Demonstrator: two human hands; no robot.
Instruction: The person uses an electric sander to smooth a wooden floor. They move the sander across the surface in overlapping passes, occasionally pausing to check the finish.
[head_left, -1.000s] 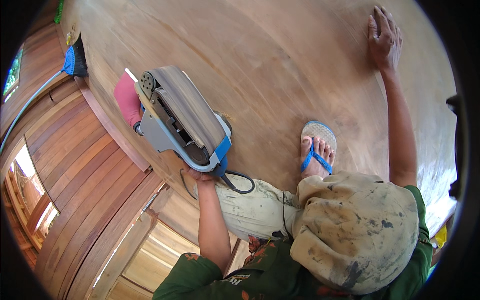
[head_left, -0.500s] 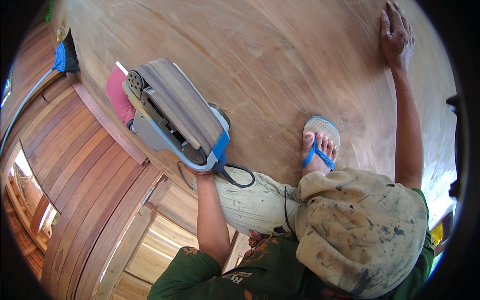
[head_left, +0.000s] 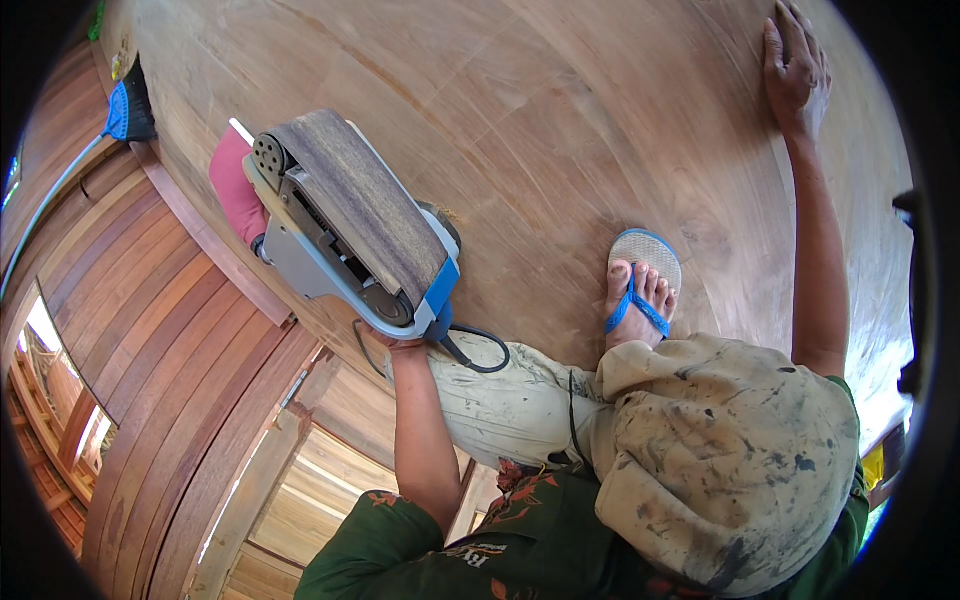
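A belt sander (head_left: pixel 355 215) lies tipped over with its sanding belt facing up, above the wooden floor. My left hand (head_left: pixel 402 343) is closed at its near end, by the blue handle; most of the fingers are hidden under the machine. A reddish-pink dust bag (head_left: pixel 237 188) hangs from the sander's far left side, and a black cord (head_left: pixel 482 364) loops out beside my hand. At the upper right, my right hand (head_left: pixel 800 85) rests flat on the wooden floor (head_left: pixel 560 130), fingers stretched out, holding nothing.
My foot in a blue-strapped flip-flop (head_left: pixel 640 290) stands right of the sander. A blue broom (head_left: pixel 128 108) with black bristles lies at the far left, near stepped reddish boards (head_left: pixel 150 290). Lighter wooden panels (head_left: pixel 320 490) are below left.
The sander's belt looked streaked lengthwise before and now shows a speckled grain. Both hands stay nearly where they were, apart from a very slight shift of the view.
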